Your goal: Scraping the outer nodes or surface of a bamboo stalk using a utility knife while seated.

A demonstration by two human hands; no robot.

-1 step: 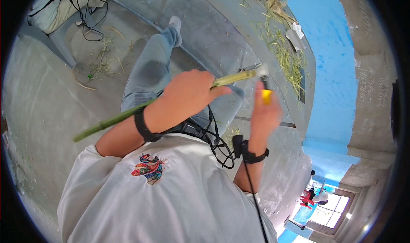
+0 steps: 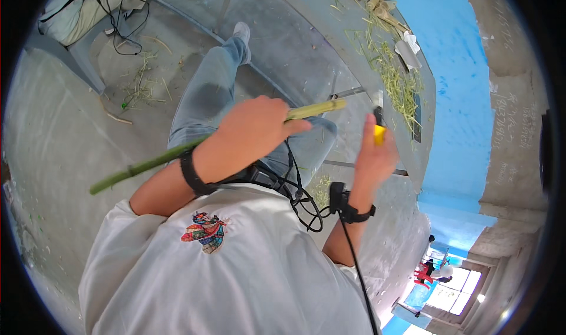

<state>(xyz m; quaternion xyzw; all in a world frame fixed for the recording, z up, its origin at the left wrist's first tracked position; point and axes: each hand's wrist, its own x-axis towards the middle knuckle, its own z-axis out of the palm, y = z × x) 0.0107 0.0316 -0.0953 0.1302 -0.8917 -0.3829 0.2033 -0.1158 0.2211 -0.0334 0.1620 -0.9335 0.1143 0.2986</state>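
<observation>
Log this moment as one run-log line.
left hand: grips stalk near pale end | right hand: holds black-and-yellow tool, apart from stalk | shavings: strewn on table

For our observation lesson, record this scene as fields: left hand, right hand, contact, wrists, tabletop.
Left hand: closed around a long green stalk
Right hand: gripping a yellow-and-black tool, probably a knife; tip blurred
Contact: tool and stalk apart
Wrists: black band on each
Tabletop: pale green shavings
</observation>
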